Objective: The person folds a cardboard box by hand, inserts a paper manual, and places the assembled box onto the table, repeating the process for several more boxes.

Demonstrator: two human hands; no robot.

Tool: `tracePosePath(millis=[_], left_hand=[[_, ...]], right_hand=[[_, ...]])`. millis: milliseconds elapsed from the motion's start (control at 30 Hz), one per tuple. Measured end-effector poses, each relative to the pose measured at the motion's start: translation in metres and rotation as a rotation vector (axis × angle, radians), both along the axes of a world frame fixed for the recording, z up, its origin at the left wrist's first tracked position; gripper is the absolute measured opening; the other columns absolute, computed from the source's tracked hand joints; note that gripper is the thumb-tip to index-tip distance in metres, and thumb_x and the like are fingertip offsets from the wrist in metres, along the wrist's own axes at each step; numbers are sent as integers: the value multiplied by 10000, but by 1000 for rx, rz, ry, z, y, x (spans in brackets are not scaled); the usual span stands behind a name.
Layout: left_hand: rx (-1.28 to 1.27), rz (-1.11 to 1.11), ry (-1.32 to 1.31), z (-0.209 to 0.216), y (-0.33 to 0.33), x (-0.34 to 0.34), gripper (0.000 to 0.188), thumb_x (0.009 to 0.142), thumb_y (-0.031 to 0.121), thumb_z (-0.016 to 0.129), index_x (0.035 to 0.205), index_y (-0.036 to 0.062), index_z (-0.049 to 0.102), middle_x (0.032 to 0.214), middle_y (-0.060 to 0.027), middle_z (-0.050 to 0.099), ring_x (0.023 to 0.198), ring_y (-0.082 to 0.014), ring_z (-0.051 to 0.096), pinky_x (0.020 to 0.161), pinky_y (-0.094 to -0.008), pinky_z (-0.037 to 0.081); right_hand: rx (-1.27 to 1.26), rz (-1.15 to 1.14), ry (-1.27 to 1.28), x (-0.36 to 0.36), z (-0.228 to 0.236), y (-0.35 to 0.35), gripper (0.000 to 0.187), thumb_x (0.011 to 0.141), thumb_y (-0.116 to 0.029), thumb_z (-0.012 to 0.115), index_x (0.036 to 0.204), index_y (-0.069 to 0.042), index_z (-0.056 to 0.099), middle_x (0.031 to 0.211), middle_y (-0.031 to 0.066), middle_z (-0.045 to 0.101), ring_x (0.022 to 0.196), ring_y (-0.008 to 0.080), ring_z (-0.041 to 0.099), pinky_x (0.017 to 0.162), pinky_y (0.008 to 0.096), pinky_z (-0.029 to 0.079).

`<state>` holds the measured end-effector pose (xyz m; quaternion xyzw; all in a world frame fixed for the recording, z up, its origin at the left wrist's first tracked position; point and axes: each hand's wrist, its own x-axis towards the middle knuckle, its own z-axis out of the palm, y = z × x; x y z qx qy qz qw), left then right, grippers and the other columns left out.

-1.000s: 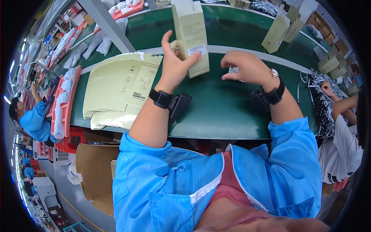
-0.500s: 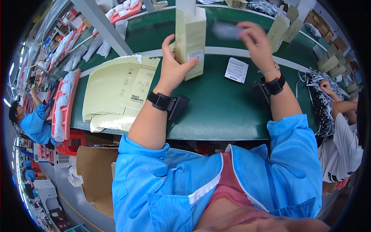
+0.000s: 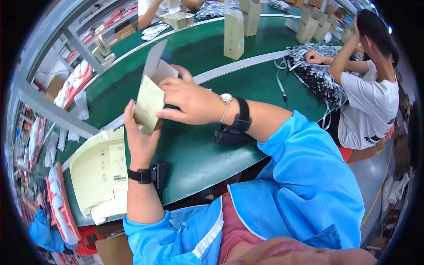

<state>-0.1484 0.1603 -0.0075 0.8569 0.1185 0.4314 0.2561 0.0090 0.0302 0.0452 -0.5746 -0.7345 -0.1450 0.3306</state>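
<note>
A tall pale yellow-green carton [image 3: 149, 105] stands tilted in front of me, its top flaps raised. My left hand [image 3: 142, 140] is closed around its lower part. My right hand [image 3: 187, 99] is at its right side, fingers curled at the upper edge by the flap and thumb against the face; some fingertips are hidden. Below and left, a stack of flat, unfolded cartons [image 3: 99, 165] in the same colour lies on the green table [image 3: 207, 154].
Upright cartons [image 3: 234, 37] stand across the white divider strip. On the right, a person in white [image 3: 369, 97] sits with a hand on a heap of grey and black lanyards [image 3: 316, 73]. A metal post [image 3: 53, 108] rises at left; a pink tray [image 3: 64, 203] is beside the table.
The view has swung right. My right hand has come from the right to the carton; the small blurred item near it is out of sight, as is the white printed card. The carton now tilts.
</note>
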Motion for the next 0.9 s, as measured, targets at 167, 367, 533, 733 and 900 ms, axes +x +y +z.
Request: tracePosePath(millis=[167, 367, 533, 733, 900], left_hand=[[17, -6, -111, -4, 8, 4, 823, 705, 72, 761, 1376, 45, 286, 1312, -153, 429, 1182, -282, 457, 993, -369, 374], [119, 97, 109, 1, 8, 1, 561, 787, 112, 688, 1284, 55, 436, 1240, -149, 504, 1163, -294, 475, 994, -368, 365], [96, 35, 217, 0, 9, 0, 344, 814, 98, 649, 1143, 46, 561, 1091, -129, 591, 1065, -281, 536, 938, -352, 399], [86, 54, 224, -1, 10, -1, 294, 815, 94, 643, 1098, 46, 579, 1018, -113, 612, 969, -265, 571, 869, -349, 433], [67, 48, 239, -8, 20, 6, 284, 813, 90, 643, 1085, 43, 581, 1007, -114, 615, 929, -253, 584, 849, -348, 446]], right_hand=[[341, -51, 150, 21, -3, 15, 214, 858, -227, 608, 919, -22, 601, 1092, 124, 546, 1102, 316, 458, 1024, 454, 287], [407, -374, 44, 95, 5, 41, 191, 823, -128, 609, 958, 5, 583, 1184, 141, 511, 1149, 355, 409, 988, 410, 351], [251, -456, 8, 132, -17, 65, 358, 741, -116, 630, 1059, 21, 541, 1149, 163, 503, 1128, 351, 415, 992, 415, 348], [524, -415, 121, 97, -12, 49, 437, 726, -108, 611, 1138, -20, 494, 1185, 168, 476, 1143, 366, 399, 1016, 445, 322], [228, -101, 249, 35, -56, 42, 375, 701, -60, 615, 1066, -73, 529, 1098, 143, 512, 1086, 353, 432, 957, 426, 367]])
